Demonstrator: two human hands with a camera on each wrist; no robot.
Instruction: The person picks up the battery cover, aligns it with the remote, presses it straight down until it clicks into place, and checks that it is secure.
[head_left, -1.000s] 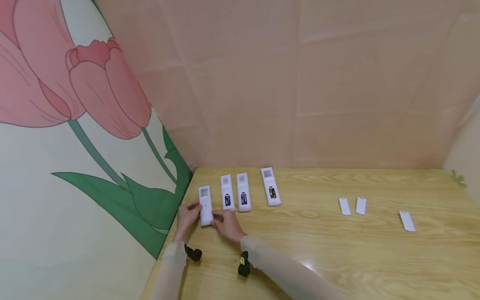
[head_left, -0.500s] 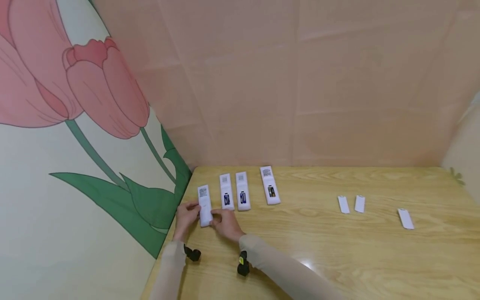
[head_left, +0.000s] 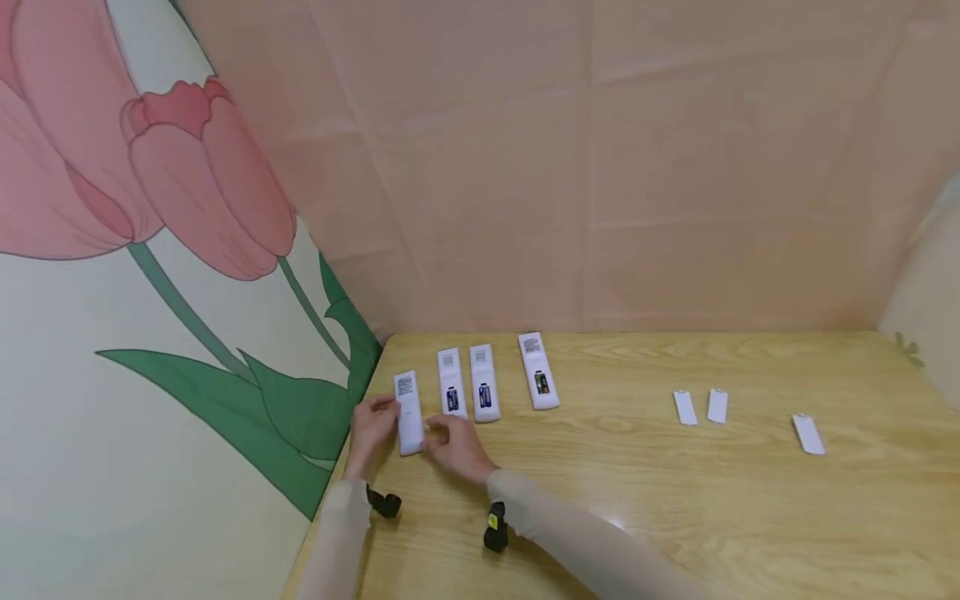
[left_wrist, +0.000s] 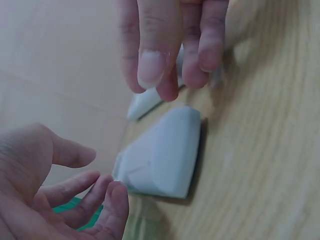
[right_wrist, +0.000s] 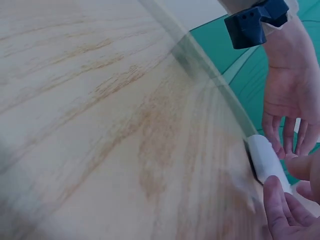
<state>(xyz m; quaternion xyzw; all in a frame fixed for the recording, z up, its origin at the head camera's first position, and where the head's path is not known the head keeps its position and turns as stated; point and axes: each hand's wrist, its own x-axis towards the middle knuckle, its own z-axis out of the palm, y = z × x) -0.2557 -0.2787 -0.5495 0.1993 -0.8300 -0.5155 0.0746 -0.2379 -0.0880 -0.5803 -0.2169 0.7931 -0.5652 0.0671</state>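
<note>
A white remote control (head_left: 408,421) lies back side up near the table's left edge, its battery compartment covered. Along its left side is my left hand (head_left: 372,431), fingers loosely bent; in the left wrist view those fingertips (left_wrist: 117,187) are at the remote's edge. My right hand (head_left: 459,452) is just off the remote's right side, with its thumb and fingers apart in the right wrist view and nothing held. To the right lie three more white remotes (head_left: 452,371) (head_left: 484,367) (head_left: 537,358) with uncovered compartments showing batteries.
Three loose white battery covers (head_left: 686,408) (head_left: 717,406) (head_left: 808,435) lie on the right part of the wooden table (head_left: 615,467). A tulip-printed panel (head_left: 217,333) borders the left side, and a pinkish backdrop (head_left: 585,208) stands behind.
My right hand has shifted slightly right, away from the leftmost remote's side. The left hand stays beside that remote. The other remotes and covers rest in place.
</note>
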